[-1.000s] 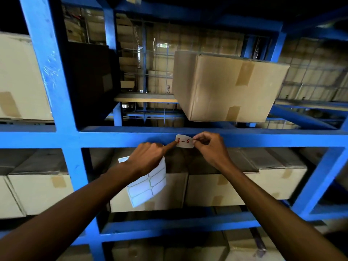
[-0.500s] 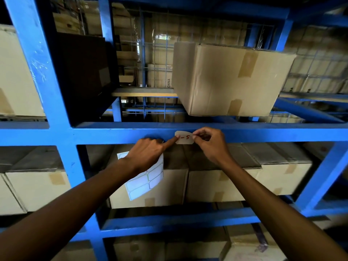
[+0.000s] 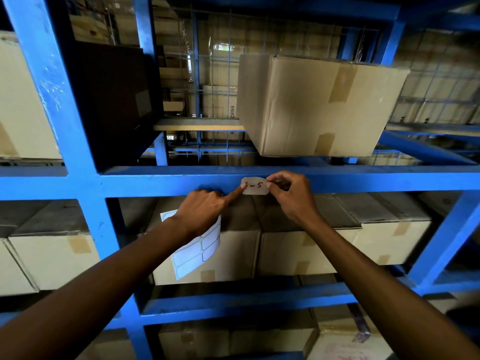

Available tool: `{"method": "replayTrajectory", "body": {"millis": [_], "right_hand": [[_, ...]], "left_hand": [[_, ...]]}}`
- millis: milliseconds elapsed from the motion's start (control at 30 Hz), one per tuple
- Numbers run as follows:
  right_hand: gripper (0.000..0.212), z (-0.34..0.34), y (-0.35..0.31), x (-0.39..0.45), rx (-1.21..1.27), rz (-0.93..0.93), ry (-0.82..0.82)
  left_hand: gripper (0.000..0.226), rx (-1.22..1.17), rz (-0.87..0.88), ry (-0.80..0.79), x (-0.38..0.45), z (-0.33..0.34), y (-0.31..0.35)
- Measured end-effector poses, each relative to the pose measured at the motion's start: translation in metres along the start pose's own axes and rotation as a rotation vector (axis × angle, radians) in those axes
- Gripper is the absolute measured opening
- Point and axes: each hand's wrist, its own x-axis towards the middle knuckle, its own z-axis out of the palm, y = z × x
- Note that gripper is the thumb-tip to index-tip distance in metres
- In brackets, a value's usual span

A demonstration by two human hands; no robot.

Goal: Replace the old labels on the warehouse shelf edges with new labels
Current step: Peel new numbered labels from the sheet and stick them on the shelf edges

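On the shelf edge [image 3: 155, 181], right hand [image 3: 291, 196] pinches label [image 3: 254, 185]; left hand [image 3: 205, 211] presses it.

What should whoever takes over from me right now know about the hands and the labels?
Left hand: holds the label sheet and presses its forefinger on the left end of the label.
Right hand: fingers pinch the label's right end.
Label, with red handwriting, lies against the blue shelf beam, below the cardboard box.
Done: label positioned.
Left: smooth it down, release, go to the next edge.
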Motion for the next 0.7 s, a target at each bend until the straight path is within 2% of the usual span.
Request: {"method": "replayTrajectory", "body": {"millis": [567, 700], "right_hand": [[0.015, 0.0056, -0.0034, -0.0039, -0.165, -0.025, 0.068], [0.022, 0.0062, -0.0044, -0.0036, -0.226, -0.002, 0.102]], "left_hand": [[0.086, 0.017, -0.008, 0.000, -0.0026, -0.0057, 0.0030], [0.088, 0.016, -0.008, -0.004, -0.0028, -0.0054, 0.0027]]}}
